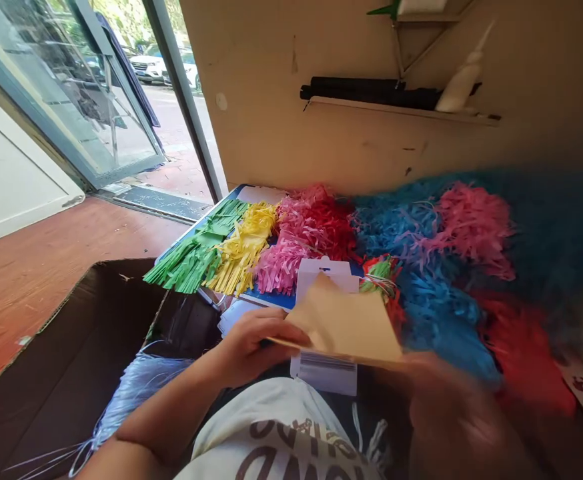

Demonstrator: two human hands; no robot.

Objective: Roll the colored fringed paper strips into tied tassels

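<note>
A tan piece of paper or card (351,327), partly blurred and with a raised flap, is held in front of my body. My left hand (259,343) pinches its left edge between thumb and fingers. At its right corner is my right hand (451,393), smeared by motion, so whether its fingers grip the corner is unclear. Behind and below the tan piece a white card box (324,269) shows, its hang-hole tab sticking up and its lower part (326,377) visible underneath. Just right of the tab lies a tied bundle of red and green strips (380,277).
Fringed paper strips in green (201,247), yellow (249,243), pink (296,233), red (334,223) and blue (436,313) cover the table. A brown carton (106,333) with white string (141,380) stands at left. A wall shelf (401,112) holds a white nozzle bottle (461,83). A glass door (106,107) stands open.
</note>
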